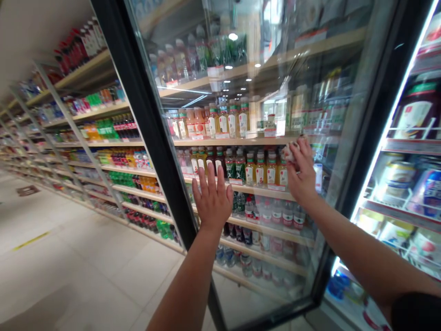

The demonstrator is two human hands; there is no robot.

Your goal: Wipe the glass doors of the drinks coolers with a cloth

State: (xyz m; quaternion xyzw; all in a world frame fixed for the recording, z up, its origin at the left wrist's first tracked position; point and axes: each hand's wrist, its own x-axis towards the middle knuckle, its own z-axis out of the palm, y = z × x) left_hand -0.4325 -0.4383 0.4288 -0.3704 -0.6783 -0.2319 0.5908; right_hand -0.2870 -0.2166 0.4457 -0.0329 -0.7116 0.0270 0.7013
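Observation:
A glass door [262,285] with a black frame stands swung out in front of me. My left hand [212,197] lies flat toward the glass, fingers stretched out, near the frame's left side. Bunched in the fingers of my right hand [302,168] is a crumpled whitish cloth [291,151], held against the glass at the right part of the pane. Bottles on the shelves behind show through the glass, mixed with reflections of ceiling lights.
To the right, a lit fridge [409,147] holds jars, cans and bottles on wire-fronted shelves. Long shelves of drinks [120,147] run away to the left. Pale floor tiles [86,271] carry a yellow strip [31,241] and a brown floor grate [28,190].

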